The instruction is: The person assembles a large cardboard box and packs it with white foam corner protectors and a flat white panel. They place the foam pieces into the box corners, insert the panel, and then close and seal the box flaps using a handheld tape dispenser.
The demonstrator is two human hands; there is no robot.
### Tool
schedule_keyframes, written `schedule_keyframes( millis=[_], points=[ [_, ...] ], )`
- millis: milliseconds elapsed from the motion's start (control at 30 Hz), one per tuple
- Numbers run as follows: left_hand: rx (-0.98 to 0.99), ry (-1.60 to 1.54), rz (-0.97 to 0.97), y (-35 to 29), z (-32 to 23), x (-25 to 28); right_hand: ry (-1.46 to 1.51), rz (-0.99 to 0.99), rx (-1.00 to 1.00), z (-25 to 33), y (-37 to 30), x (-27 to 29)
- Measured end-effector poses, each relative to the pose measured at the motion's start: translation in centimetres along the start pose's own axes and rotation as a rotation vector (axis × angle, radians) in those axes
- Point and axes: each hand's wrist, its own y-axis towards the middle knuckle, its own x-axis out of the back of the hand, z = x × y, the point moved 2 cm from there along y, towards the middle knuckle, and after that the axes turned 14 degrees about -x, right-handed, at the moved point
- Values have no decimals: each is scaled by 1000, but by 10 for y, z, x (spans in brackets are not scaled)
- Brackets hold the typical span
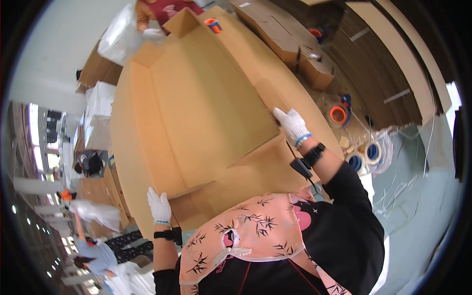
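Note:
A large open cardboard box (206, 108) lies before me, its side walls raised and its near flaps spread. My left hand (160, 206), in a white glove, rests against the near left corner. Its fingers are stretched out, with the thumb apart. At the near right corner my right hand (293, 126), also gloved in white, grips the wall's edge; part of its fingers is hidden. Between the hands, a short inner flap (255, 150) stands out from the right wall. Another flap (191, 189) angles inward beside my left hand.
Beyond the box a person in a red apron (172, 9) has a gloved hand near its far end. An orange tape roll (213, 25) stands there. To the right are a tape dispenser (338, 114), tape rolls (372, 152) and stacked cardboard (388, 64). Other people work at left.

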Motion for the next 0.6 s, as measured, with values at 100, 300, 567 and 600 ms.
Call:
schedule_keyframes(
  millis=[100,300,567,600],
  points=[
    [6,23,4,-7,6,-9,-169,52,284,-23,1,16],
    [-42,-75,9,4,-10,-29,608,384,405,47,-125,66],
    [-127,-99,46,1,-13,-28,-342,358,398,140,-174,-102],
    [-137,-99,51,2,-13,-27,-505,342,510,141,-172,-134]
  ],
)
